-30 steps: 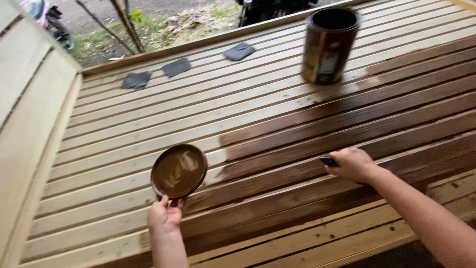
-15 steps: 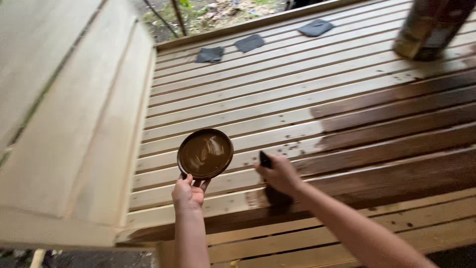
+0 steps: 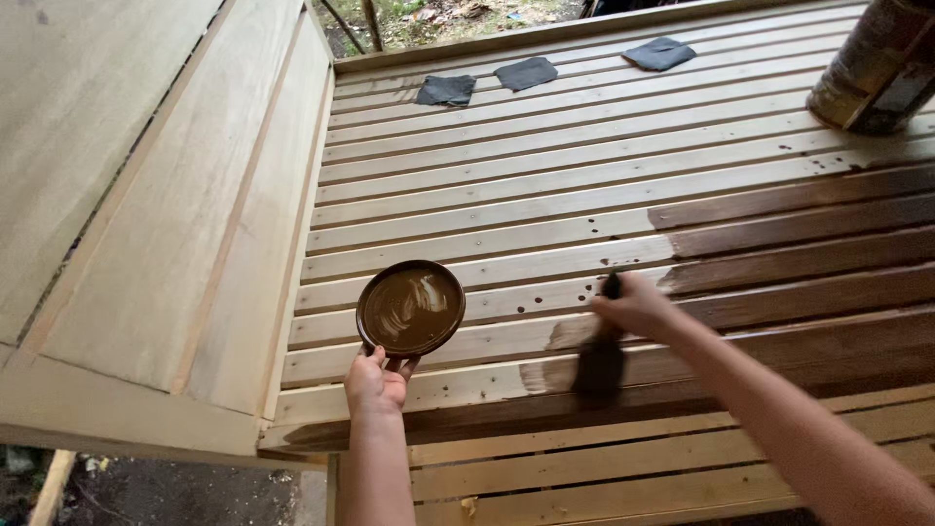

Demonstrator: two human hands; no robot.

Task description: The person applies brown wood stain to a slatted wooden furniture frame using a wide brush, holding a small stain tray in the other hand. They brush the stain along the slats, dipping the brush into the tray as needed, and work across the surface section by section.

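My left hand [image 3: 376, 382] holds a round brown lid [image 3: 410, 307] by its near edge; the lid carries dark stain and rests low over the slatted wooden surface [image 3: 506, 185]. My right hand [image 3: 635, 305] grips a dark brush [image 3: 599, 362] whose bristles press on a slat near the front, leaving a wet brown patch. The slats to the right are stained dark brown; those to the left are pale bare wood with a few dark drips.
A stained metal can [image 3: 875, 68] stands at the far right. Three dark cloth pads [image 3: 526, 72] lie along the far edge. A raised pale wooden side panel [image 3: 166, 214] borders the left. Ground shows below at the bottom left.
The view has swung left. My right hand has moved the brush leftward onto a pale slat near the front. My left hand still holds the lid.
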